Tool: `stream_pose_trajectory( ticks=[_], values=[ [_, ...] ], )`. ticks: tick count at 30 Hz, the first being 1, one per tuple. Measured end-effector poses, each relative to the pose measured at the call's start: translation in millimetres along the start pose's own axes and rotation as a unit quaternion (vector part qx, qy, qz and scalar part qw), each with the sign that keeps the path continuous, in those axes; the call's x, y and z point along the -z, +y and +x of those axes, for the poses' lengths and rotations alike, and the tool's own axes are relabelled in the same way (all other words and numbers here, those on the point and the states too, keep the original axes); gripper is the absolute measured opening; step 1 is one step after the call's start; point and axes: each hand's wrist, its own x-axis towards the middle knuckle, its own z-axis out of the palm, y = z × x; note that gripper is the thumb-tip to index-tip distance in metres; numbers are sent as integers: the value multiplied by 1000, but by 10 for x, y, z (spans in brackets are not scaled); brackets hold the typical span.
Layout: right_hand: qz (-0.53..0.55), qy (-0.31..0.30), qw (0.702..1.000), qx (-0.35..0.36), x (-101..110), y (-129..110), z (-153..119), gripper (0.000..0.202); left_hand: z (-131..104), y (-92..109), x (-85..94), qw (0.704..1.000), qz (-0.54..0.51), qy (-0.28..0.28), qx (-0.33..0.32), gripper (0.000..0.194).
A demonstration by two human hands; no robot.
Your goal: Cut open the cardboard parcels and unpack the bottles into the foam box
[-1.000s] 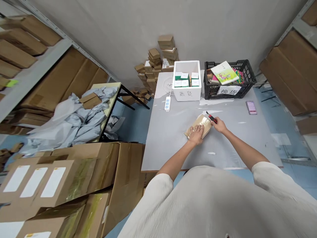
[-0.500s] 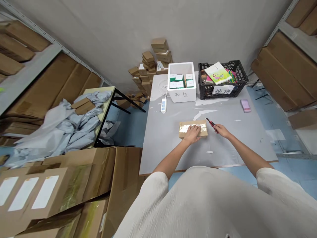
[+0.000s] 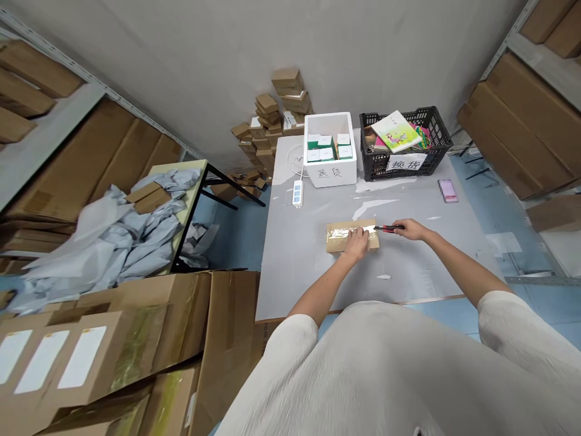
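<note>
A small taped cardboard box (image 3: 336, 237) lies on the grey table (image 3: 313, 272). My left hand (image 3: 357, 243) grips it from the near side, with fingers bent over the shiny tape on top. In my right hand (image 3: 411, 229) is a red and black utility knife (image 3: 388, 228), held almost level and pointing left. Its tip meets the right end of the box at the tape; whether the blade has gone in is too small to tell.
At the table's back stand a white foam box (image 3: 333, 174) of green-and-white cartons and a black crate (image 3: 379, 166) with books. A power strip (image 3: 297, 194) and a blurred phone-like item (image 3: 448, 191) lie there too. Large cartons (image 3: 231, 327) crowd the left.
The knife has swung from a diagonal to nearly level, and its tip has come to the box's right end. My left hand has shifted slightly right on the box.
</note>
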Motion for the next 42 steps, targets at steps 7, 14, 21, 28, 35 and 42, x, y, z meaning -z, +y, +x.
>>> stream_pose_trajectory(
  ticks=[7,14,21,28,35,42],
  values=[
    [-155,-3,987,51,8,48,335,22,-59,-53,12,1000,15,-3,-26,63],
    [-183,-39,981,59,-30,8,482,24,-85,-74,19,1000,16,-4,-26,63],
    [4,-137,990,-31,-94,233,147,47,-80,-93,4,999,13,2,-33,63],
    [62,-89,994,-31,-267,210,-1,49,-122,-73,7,999,18,11,-49,66],
    [51,-97,994,-17,-259,171,21,43,-144,-101,-5,998,19,11,-61,62],
    [85,-94,992,-14,-400,149,-19,46,-129,-84,52,999,18,4,-48,58]
  ],
)
